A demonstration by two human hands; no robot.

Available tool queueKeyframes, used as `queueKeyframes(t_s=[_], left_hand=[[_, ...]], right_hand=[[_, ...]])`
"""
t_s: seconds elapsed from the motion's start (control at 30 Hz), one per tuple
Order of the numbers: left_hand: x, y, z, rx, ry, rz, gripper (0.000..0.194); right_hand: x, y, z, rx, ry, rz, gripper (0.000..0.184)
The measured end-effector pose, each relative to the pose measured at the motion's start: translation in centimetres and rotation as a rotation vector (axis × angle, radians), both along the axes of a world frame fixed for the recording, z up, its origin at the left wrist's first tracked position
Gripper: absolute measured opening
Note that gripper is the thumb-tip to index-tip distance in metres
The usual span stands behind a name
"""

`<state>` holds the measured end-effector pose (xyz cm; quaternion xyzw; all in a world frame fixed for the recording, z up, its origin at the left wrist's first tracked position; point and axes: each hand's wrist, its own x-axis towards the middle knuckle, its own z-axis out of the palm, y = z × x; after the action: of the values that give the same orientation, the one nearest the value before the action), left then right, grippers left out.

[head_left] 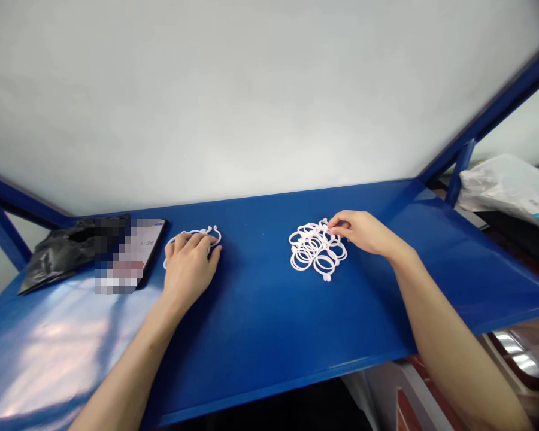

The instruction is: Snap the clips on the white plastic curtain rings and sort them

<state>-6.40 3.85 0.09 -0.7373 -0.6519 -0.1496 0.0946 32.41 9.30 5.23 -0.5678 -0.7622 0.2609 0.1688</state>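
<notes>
My left hand (188, 258) lies palm down over a few white plastic rings (216, 234), its fingers stretched and slightly apart. The rings under it are mostly hidden; one shows a gap with ball-shaped ends, like a shower curtain ring. To the right is a loose, overlapping pile of several similar white rings (312, 244). At the pile's upper right edge, my right hand (357, 230) has its thumb and index finger pinched together on a white ring there. Its other fingers are curled in.
Both groups of rings lie on a blue metal shelf (251, 323) with a pale back wall (260, 102). Left of my left hand are a phone (155, 239), partly blurred out, and a black plastic bag (54, 257). Clear plastic packaging (507, 185) sits beyond the right-hand blue frame post (460, 173).
</notes>
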Motion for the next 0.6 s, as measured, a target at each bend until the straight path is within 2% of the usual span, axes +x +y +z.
queueKeyframes(t_s=[0.23, 0.33, 0.43, 0.53, 0.6], left_hand=[[0.2, -0.1, 0.3, 0.113, -0.027, -0.057, 0.017], [0.8, -0.3, 0.6, 0.217, -0.089, -0.13, 0.012], [1.6, -0.5, 1.0, 0.304, -0.166, -0.262, 0.007], [2.4, -1.0, 1.6, 0.333, -0.233, -0.394, 0.003], [3.0, -1.5, 2.0, 0.321, -0.268, -0.464, 0.006]], right_hand=[[-0.1, -0.1, 0.1, 0.09, -0.011, -0.042, 0.018], [-0.8, -0.3, 0.2, 0.222, -0.005, -0.078, 0.018], [-2.4, -1.0, 0.0, 0.38, 0.033, -0.086, 0.017], [-4.8, -2.2, -0.5, 0.48, 0.08, -0.014, 0.016], [-6.5, -3.3, -0.9, 0.522, 0.111, 0.095, 0.016]])
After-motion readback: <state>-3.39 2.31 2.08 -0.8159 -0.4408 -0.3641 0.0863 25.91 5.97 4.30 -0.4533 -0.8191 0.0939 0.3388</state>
